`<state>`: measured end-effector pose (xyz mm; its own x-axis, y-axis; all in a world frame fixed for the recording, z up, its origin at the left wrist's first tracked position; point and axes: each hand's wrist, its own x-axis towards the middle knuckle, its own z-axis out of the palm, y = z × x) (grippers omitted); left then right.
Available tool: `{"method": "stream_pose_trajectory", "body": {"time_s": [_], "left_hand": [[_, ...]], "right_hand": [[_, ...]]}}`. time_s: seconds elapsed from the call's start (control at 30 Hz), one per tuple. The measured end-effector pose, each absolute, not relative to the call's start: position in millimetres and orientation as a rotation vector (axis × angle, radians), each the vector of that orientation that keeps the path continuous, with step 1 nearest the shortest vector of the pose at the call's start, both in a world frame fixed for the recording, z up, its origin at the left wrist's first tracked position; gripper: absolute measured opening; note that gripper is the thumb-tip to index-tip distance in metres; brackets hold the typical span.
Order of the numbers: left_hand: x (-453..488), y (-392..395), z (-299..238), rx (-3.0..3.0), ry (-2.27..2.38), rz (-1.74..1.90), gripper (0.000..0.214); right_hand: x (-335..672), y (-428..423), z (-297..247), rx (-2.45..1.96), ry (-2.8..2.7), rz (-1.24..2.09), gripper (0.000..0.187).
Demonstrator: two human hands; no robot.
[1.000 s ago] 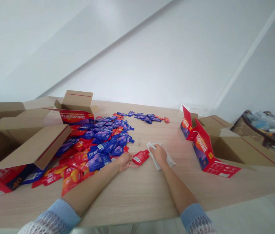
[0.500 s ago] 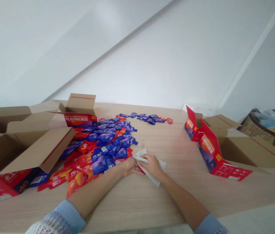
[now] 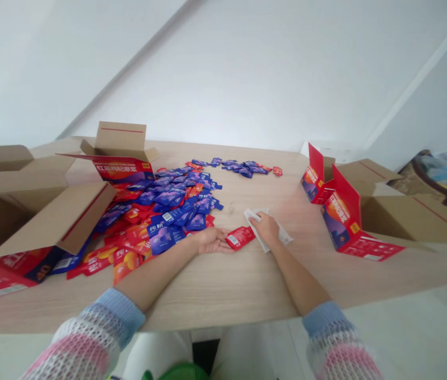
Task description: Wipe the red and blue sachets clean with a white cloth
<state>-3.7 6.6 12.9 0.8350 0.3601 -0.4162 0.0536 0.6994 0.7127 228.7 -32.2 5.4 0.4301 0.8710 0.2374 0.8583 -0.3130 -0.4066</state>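
Note:
My left hand (image 3: 212, 241) is closed on one end of a small red pouch (image 3: 240, 238), pinched at its fingertips. The pouch lies low over the table with white print facing up. At its other end, my right hand (image 3: 266, 228) grips a folded white cloth (image 3: 285, 237), which touches or nearly touches the pouch. Left of my left hand spreads a heap of blue pouches (image 3: 162, 238) and red pouches (image 3: 126, 262), some under my forearm.
Open cartons stand on the left: a large carton (image 3: 53, 219) and a smaller carton (image 3: 122, 168) behind it. Two red cartons (image 3: 340, 219) (image 3: 313, 179) stand open on the right. A small group of pouches (image 3: 246, 170) lies farther back on the wooden table (image 3: 223, 301).
My right hand has drawn the cloth rightward, away from my left hand, so the red pouch between them now shows. The view has tilted down.

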Motion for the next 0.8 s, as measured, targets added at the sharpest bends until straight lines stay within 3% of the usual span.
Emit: {"method": "stream_pose_trajectory", "body": {"time_s": [0.3,0.5,0.8], "left_hand": [[-4,2,17,0.785,0.61,0.229,0.031],[0,1,18,0.725,0.651,0.248,0.026],[9,-14,13,0.638,0.734,0.666,0.029]], "right_hand": [[222,-46,20,-1.816,-1.442,0.04,0.036],[184,-50,6,-1.88,-1.732,0.124,0.032],[149,-65,11,-1.611,-2.065,0.144,0.034]]}}
